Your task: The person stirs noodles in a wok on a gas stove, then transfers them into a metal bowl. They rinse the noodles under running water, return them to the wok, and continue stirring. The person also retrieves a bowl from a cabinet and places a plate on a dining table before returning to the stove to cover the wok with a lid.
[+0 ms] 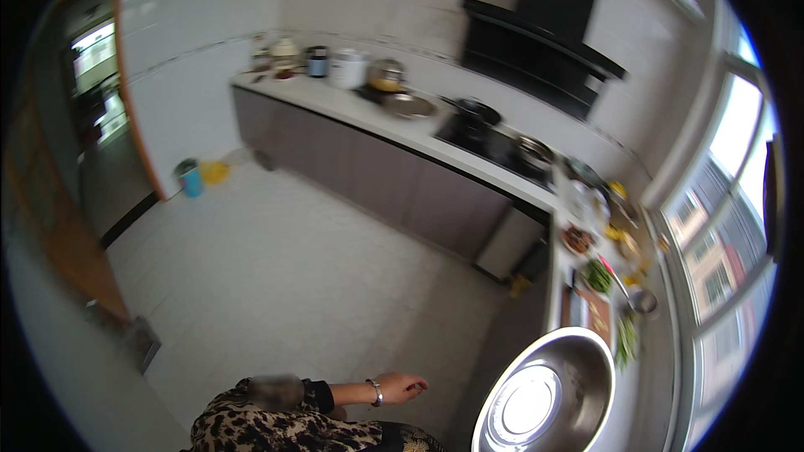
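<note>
My left hand [402,387] hangs over the floor with its fingers loosely curled and nothing in it. A silver-coloured bracelet [377,393] circles the wrist, below a dark cuff and a leopard-print sleeve [251,424]. To the right, a stainless steel bowl [584,383] is tilted so that its shiny inside faces me; the picture's lower edge cuts it off. My right hand is out of view, so what holds up the bowl is hidden. Beyond the bowl, a cleaver [578,311] lies on a wooden cutting board [602,307] with pale cut pieces.
Green vegetables [597,276], a ladle [642,301] and a dish of brown food [578,238] stand on the window-side counter. A frying pan [480,112] is on the black cooktop [499,147] under the range hood [534,44]. A blue bin [191,179] stands by the doorway.
</note>
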Motion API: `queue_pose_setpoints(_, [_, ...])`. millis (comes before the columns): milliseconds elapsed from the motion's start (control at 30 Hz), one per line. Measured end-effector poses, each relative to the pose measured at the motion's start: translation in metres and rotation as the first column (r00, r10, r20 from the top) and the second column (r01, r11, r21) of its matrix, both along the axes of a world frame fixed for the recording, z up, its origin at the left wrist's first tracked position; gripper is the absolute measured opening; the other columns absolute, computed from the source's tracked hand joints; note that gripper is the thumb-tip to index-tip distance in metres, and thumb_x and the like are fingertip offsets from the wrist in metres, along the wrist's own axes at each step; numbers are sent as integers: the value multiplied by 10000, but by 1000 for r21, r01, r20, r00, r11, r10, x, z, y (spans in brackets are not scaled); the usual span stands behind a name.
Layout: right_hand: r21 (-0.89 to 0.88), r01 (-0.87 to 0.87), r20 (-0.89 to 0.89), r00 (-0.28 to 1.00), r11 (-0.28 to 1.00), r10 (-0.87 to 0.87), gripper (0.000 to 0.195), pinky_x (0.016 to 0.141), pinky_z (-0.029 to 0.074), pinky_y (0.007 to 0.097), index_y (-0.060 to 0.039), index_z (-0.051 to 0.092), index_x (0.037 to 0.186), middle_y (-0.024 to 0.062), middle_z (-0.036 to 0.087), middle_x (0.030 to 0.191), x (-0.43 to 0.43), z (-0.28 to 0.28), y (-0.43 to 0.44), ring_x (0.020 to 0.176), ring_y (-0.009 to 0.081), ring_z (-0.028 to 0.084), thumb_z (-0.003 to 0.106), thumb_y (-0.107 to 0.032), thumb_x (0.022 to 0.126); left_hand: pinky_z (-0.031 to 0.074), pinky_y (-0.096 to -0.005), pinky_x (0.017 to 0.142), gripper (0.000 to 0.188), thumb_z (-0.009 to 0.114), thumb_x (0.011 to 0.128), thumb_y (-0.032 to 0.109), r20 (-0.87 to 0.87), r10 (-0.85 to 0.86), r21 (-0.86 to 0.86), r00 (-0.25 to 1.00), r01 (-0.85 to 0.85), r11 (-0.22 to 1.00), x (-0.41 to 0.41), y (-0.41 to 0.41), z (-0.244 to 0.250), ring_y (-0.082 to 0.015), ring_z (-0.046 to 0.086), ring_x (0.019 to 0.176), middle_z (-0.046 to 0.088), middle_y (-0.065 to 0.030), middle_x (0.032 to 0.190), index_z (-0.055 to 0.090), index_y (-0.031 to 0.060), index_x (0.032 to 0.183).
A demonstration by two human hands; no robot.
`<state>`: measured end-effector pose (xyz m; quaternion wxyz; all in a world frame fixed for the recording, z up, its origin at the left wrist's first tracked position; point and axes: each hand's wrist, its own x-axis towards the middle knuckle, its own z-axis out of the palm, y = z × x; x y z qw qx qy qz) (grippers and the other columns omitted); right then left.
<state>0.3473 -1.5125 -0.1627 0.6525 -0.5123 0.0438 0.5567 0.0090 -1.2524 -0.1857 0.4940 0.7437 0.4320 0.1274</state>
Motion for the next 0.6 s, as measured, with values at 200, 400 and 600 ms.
queue_pose_setpoints(200, [-262,-486,799,376,834,470,293,690,463,314,35,567,960,123,606,864,-177,-11,172,786,185,546,678,-53,704,488,-332,678,315,479,885,286,-75,316,-46,946,-320,946,-232,28,-13,-217,638,730,665,-66,867,522,178,1178])
queue_pose_setpoints(400, [-200,-586,118,781,785,613,218,608,480,304,-4,576,893,86,587,774,-374,-92,328,695,210,559,591,-187,774,493,-276,651,265,506,875,230,-110,659,42,744,-659,751,-486,71,-36,-149,637,712,667,-47,852,570,145,1118])
queue_pose_setpoints(600, [-305,-700,-62,691,646,720,148,451,402,335,-98,496,701,34,410,541,-533,-131,469,486,193,433,542,-219,772,463,-215,599,232,472,879,99,163,878,-106,450,-877,469,-651,161,-15,-62,548,688,612,-4,801,584,96,1083])
